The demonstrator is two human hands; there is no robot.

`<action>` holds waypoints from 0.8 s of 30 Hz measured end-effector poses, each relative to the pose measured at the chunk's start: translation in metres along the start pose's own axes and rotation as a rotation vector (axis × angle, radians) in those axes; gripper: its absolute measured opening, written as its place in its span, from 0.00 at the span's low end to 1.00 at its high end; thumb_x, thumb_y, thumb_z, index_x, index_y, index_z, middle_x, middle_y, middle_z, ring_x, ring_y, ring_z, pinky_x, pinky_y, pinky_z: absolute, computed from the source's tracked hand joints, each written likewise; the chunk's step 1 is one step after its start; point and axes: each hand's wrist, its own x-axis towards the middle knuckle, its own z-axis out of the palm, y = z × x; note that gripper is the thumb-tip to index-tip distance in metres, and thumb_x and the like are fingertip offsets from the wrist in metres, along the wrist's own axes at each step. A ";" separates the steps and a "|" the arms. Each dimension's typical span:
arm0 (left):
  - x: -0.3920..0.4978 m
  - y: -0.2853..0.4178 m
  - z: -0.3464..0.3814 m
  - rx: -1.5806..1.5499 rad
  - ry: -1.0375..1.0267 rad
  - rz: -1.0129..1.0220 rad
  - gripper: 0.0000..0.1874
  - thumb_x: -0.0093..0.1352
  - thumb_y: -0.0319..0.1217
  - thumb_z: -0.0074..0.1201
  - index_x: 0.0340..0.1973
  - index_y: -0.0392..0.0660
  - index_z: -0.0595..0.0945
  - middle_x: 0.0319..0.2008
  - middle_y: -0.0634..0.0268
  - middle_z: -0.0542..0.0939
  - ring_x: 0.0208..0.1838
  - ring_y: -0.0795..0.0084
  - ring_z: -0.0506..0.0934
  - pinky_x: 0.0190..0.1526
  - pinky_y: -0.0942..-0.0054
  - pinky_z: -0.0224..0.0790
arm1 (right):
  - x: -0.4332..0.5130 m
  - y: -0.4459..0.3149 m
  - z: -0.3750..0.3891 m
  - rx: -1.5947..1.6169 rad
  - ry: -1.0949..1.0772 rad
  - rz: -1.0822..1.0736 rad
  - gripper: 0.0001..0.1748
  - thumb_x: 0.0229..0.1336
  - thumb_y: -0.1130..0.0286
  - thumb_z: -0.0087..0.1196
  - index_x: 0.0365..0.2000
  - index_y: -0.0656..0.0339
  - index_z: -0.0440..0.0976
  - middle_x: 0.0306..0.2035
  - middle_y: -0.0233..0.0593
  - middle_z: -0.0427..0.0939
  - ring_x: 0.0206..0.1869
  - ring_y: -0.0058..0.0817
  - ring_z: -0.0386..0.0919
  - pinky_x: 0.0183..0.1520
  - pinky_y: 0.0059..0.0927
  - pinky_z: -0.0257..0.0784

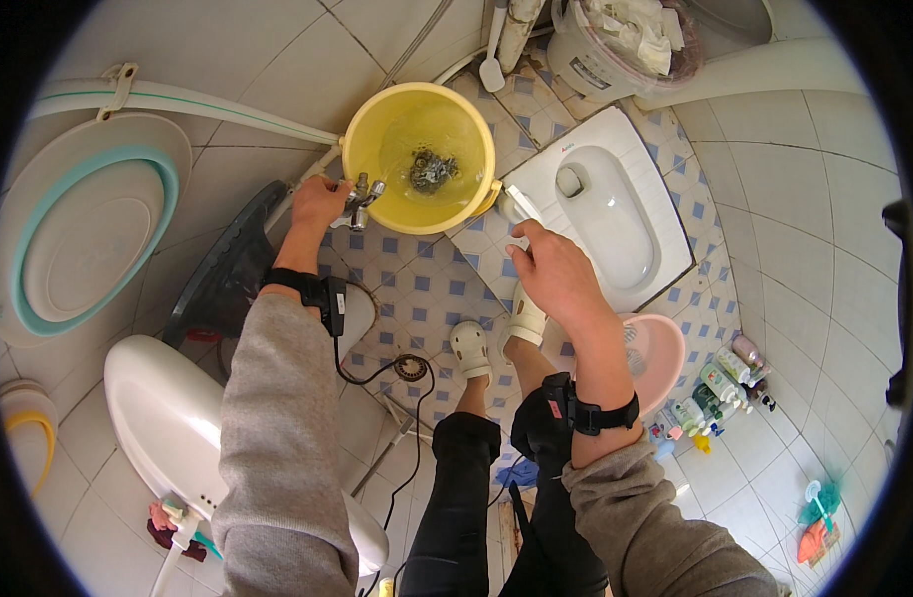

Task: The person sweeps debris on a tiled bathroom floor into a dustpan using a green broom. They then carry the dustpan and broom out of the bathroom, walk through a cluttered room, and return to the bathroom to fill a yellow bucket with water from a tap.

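Note:
At the wall on the left, my left hand [322,201] grips the metal faucet [359,205]. The faucet reaches over the near-left rim of a yellow plastic bucket [415,228]. Water in the bucket has a dark, rippled patch [432,172] near its middle; whether this is churned water or an object is unclear. My right hand [557,272] hangs to the right of the bucket, thumb and forefinger apart, with nothing visible between them. Just beyond its fingers is a white handle-like object [527,201], partly hidden by the hand.
A white squat toilet [650,280] is set in a raised tiled step at right. Behind my right forearm sits a pink basin [661,351]. Several bottles [717,384] line the right wall. A white sink [165,388] is at left, and a waste bin [587,67] stands at the back.

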 end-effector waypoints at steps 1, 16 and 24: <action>0.000 0.000 0.000 0.012 -0.001 0.001 0.28 0.65 0.52 0.59 0.47 0.40 0.84 0.46 0.50 0.83 0.51 0.53 0.81 0.53 0.57 0.73 | 0.000 0.000 0.000 -0.003 -0.002 0.000 0.14 0.63 0.67 0.52 0.44 0.65 0.74 0.37 0.54 0.81 0.41 0.50 0.80 0.45 0.46 0.76; -0.002 0.002 -0.002 0.003 0.001 0.018 0.27 0.66 0.52 0.59 0.46 0.40 0.85 0.46 0.50 0.83 0.50 0.51 0.81 0.52 0.56 0.74 | 0.000 -0.002 0.002 -0.003 -0.008 -0.017 0.14 0.63 0.67 0.52 0.45 0.66 0.73 0.37 0.54 0.81 0.42 0.50 0.80 0.45 0.47 0.75; -0.003 0.003 -0.001 0.010 0.016 0.010 0.27 0.66 0.52 0.59 0.46 0.39 0.84 0.46 0.49 0.83 0.51 0.52 0.81 0.53 0.57 0.73 | -0.001 -0.003 0.001 -0.005 -0.007 -0.013 0.14 0.63 0.67 0.52 0.45 0.66 0.73 0.37 0.55 0.81 0.42 0.51 0.80 0.45 0.47 0.75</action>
